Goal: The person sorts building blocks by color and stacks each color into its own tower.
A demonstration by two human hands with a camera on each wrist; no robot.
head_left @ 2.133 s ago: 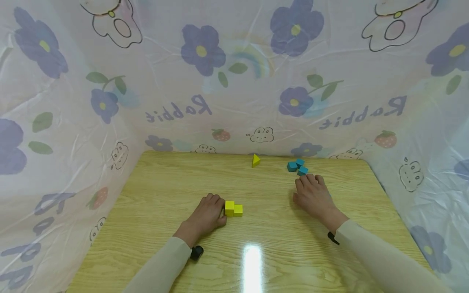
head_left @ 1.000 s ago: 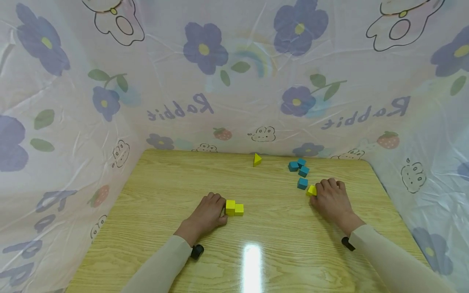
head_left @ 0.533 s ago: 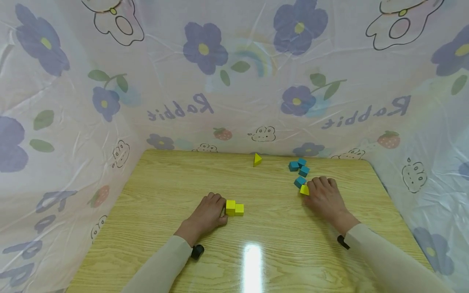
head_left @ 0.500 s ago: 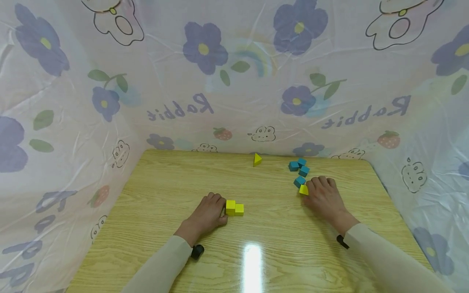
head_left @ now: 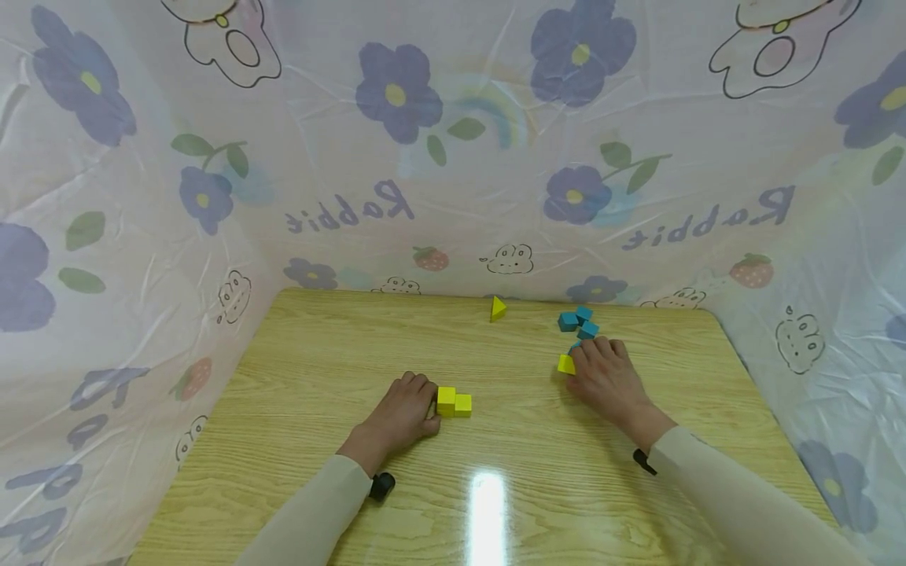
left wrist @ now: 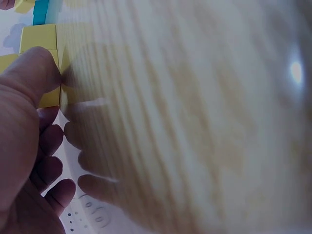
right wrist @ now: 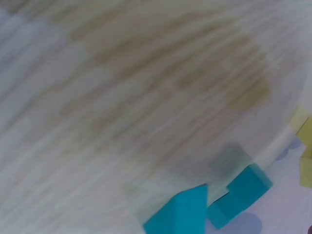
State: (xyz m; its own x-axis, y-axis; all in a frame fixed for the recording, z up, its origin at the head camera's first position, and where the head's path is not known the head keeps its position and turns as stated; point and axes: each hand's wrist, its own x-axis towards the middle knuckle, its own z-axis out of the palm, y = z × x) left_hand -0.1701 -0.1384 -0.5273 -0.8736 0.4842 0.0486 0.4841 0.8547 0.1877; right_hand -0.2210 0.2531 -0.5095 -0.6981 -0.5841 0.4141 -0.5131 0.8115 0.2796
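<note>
My left hand [head_left: 399, 417] rests on the table beside two yellow blocks that touch side by side. In the left wrist view its thumb presses against the left yellow block [head_left: 446, 399], with fingers on the far side. The other yellow block [head_left: 463, 405] adjoins it on the right. My right hand [head_left: 607, 381] holds a yellow block [head_left: 566, 364], which sticks out left of its fingers. One blue block [head_left: 575, 346] is mostly hidden behind that hand. The right wrist view shows blue blocks [right wrist: 246, 185] and part of the left yellow group, but not my right fingers.
Past my right hand, three blue blocks [head_left: 569, 321] lie loosely grouped near the table's back edge. A yellow triangular block [head_left: 498, 309] stands left of them. Patterned cloth [head_left: 453, 181] encloses the wooden table [head_left: 318, 346] at the back and sides.
My right hand first moves right, uncovering a blue block and a yellow block, then carries the yellow block left, covering most of that blue block. My left hand stays still.
</note>
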